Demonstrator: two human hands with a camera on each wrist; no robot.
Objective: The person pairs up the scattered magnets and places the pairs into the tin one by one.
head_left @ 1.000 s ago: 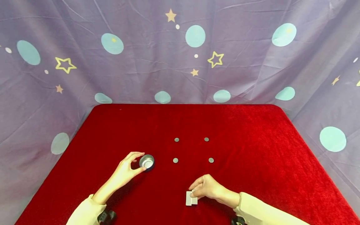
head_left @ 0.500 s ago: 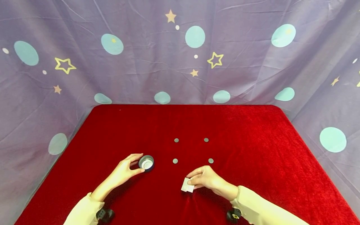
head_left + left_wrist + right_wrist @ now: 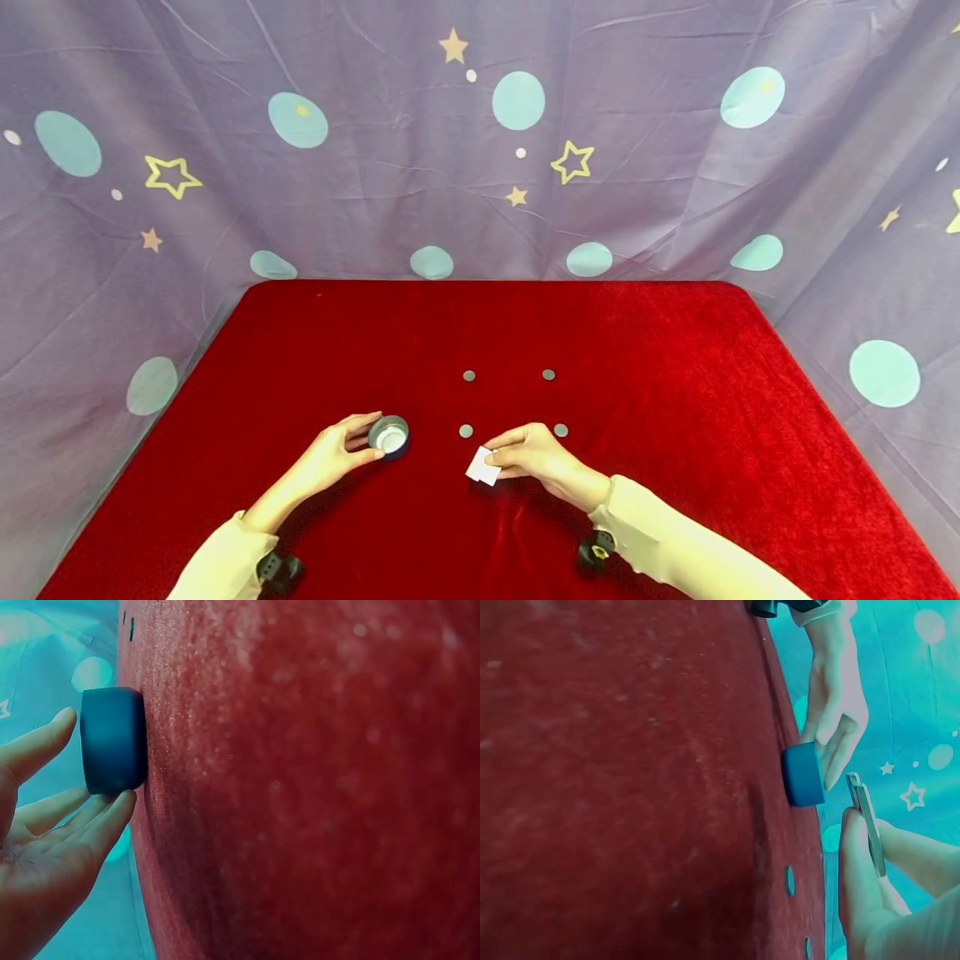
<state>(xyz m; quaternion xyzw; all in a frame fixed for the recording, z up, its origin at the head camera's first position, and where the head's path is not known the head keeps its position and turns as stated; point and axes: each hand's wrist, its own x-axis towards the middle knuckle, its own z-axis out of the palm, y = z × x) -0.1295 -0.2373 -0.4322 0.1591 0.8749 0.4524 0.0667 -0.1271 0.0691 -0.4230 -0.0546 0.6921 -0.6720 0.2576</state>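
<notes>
My left hand point(image 3: 333, 454) curls its thumb and fingers round a small round bowl point(image 3: 390, 437), dark blue outside and silvery inside, standing on the red cloth. In the left wrist view, the fingertips touch the side of the bowl point(image 3: 114, 741). Between thumb and fingers, my right hand point(image 3: 543, 458) pinches two thin white rectangular pieces point(image 3: 483, 465), overlapping and slightly offset. The right wrist view shows these pieces point(image 3: 866, 825) edge-on, raised above the cloth. They are to the right of the bowl and apart from it.
Several flat grey discs lie in a rough square on the red cloth point(image 3: 637, 358); one disc point(image 3: 466, 431) is just beyond the white pieces, another point(image 3: 561, 430) beyond my right hand. A purple curtain point(image 3: 375, 167) with stars and dots hangs round the table's back and sides.
My right hand has lifted the two white pieces and carried them forward and to the left, tilting them. The left hand and bowl have stayed almost in place.
</notes>
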